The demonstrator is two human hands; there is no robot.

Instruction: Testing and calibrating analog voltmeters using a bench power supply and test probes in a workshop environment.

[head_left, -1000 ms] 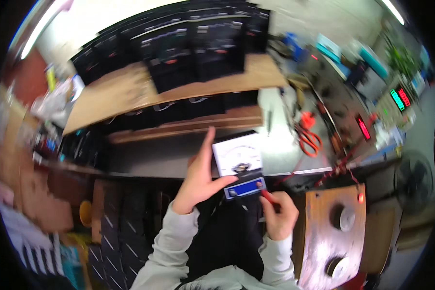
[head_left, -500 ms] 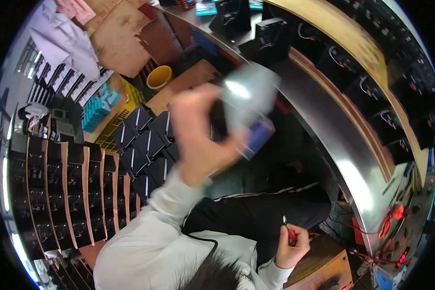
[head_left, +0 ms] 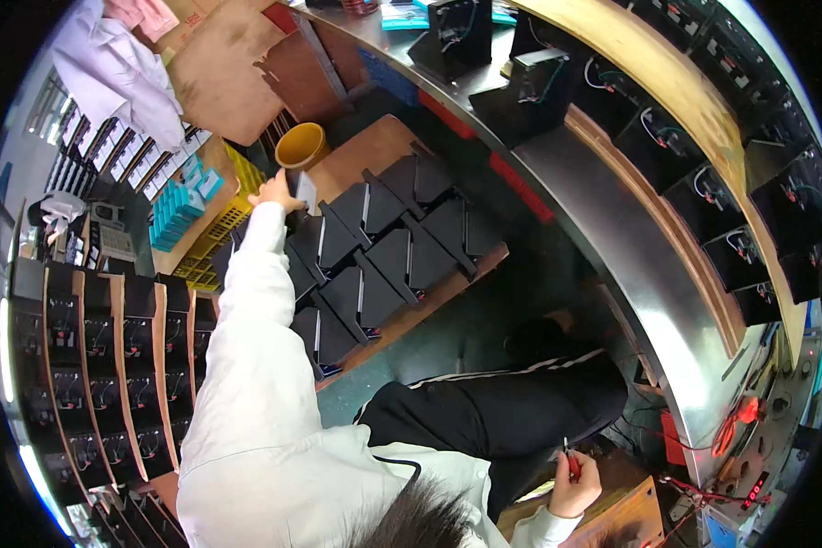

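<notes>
My left arm stretches away to the far left, and my left hand (head_left: pixel 279 194) grips a dark unit with a pale grey face (head_left: pixel 304 192). That unit is at the far left end of several black angular units (head_left: pixel 388 260), which stand close together in rows on a brown board (head_left: pixel 466 277). Whether it rests on the board or hangs above it, I cannot tell. Low on the right, my right hand (head_left: pixel 575 489) is closed round a small red-handled tool (head_left: pixel 574 467) with a thin metal tip pointing up.
A metal-topped bench (head_left: pixel 612 219) curves along the right, bearing black units with wires (head_left: pixel 662 137) and wooden strips. A yellow bucket (head_left: pixel 301 146) and yellow crate (head_left: pixel 212 251) stand far left. Racks of black units (head_left: pixel 100 393) fill the left. Red cables (head_left: pixel 726 434) lie at right.
My left hand has swept away to the far left with the unit, uncovering the rows on the board. My right hand has shifted slightly right and nearer, still holding the red-handled tool.
</notes>
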